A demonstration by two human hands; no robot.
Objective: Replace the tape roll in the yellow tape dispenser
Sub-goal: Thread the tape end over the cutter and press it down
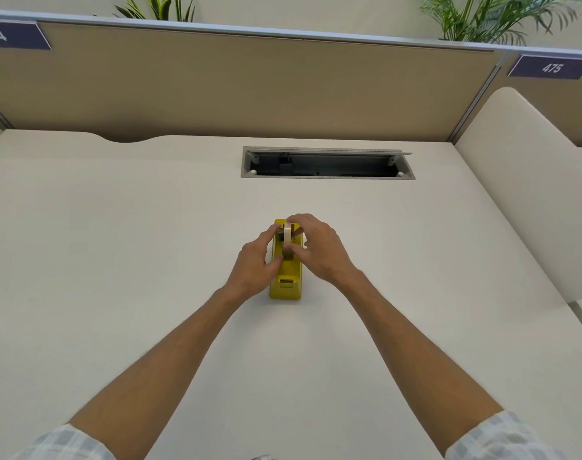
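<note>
Yellow tape dispenser standing upright on the pale table, lengthwise toward the viewer, cutter end nearest. Just behind the dispenser, well apart, an open cable tray sunk into the table; beyond that, a tan partition with number plates 474 and 475 at either end and green plants above.

Tape roll seated on edge in the dispenser's far half, pale and translucent, a dark hub showing on its left face. Left hand against the dispenser's left side, fingers curled narrow, tips touching the hub side of the roll, thumb pressed low near the dispenser's middle. Right hand over the dispenser's right side, forefinger arched over the top of the roll, thumb at the roll's near edge, pinching it. Whether the roll sits fully in its cradle: cannot tell, hidden by the fingers. Both forearms bare, checked short sleeves at the bottom corners.
</note>
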